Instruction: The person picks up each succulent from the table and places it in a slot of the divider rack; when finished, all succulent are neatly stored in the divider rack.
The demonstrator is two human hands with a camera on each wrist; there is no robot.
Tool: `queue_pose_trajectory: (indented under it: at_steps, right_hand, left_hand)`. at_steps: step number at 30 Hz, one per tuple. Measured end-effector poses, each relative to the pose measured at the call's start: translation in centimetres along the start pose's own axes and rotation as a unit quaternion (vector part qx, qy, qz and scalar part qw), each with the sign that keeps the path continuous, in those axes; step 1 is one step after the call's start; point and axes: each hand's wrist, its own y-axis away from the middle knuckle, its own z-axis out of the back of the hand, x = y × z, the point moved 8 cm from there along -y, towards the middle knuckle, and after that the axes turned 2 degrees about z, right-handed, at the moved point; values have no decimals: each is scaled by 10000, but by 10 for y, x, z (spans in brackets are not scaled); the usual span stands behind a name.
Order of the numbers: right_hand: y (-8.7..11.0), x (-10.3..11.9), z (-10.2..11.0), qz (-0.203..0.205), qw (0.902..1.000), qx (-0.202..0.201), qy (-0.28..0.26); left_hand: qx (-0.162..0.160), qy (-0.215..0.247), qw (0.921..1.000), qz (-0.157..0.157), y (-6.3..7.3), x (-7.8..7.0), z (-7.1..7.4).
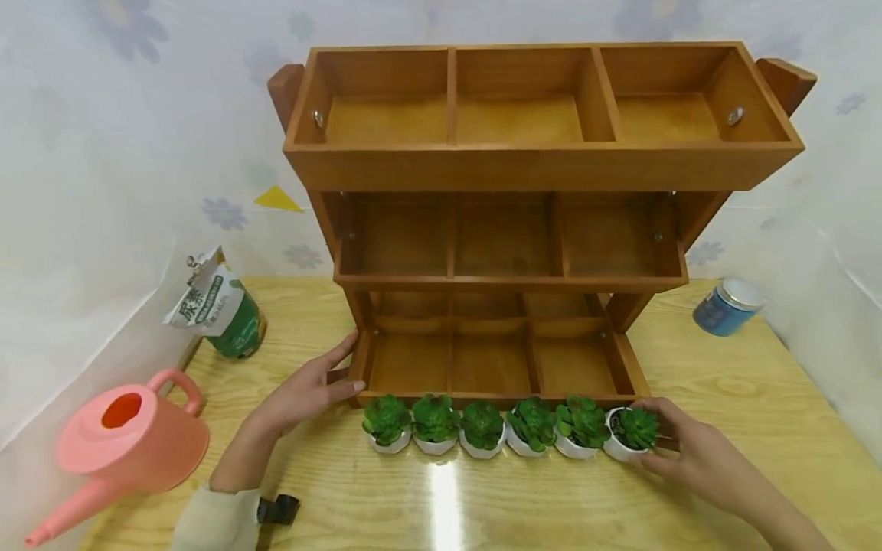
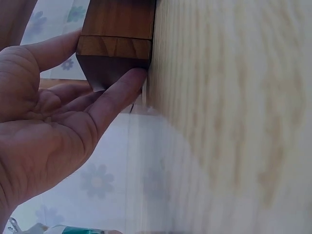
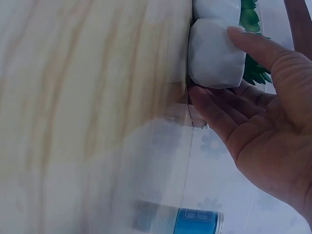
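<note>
My right hand point(image 1: 696, 451) holds the rightmost potted succulent point(image 1: 634, 428), thumb on the near side of its white pot point(image 3: 217, 53) and fingers around its outer side. That pot ends a row of several small succulents point(image 1: 482, 425) in white faceted pots, lined up along the front of a wooden shelf point(image 1: 496, 171). At the shelf's lower left front corner point(image 2: 114, 46), my left hand point(image 1: 306, 394) touches the wood with its fingers spread and fairly straight. The shelf has three stepped tiers, each split into three compartments, with nothing standing in them.
A pink watering can point(image 1: 138, 440) stands at the left, with a green and white pouch point(image 1: 223, 310) closed by a clip behind it. Right of the shelf is a blue jar point(image 1: 726, 306) with a silver lid. Flower-patterned covering point(image 1: 138, 153) lines the walls around the wooden table point(image 1: 358, 505).
</note>
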Motion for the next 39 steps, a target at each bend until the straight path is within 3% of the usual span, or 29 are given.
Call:
queue_pose_trajectory:
  at_steps: [15,25,39]
  right_hand:
    - [6,-1,14,94,9997,-204,55]
    - [7,13,43,594,9945,-868,-25]
    - [-13,20,60,394,9942,-993,-120]
  left_hand:
    - [-93,-144,9998,45,1,-2,1]
    - [-101,-80,9999,29,2,-1,1]
    - [-75,-93,9999,-8,2,-1,1]
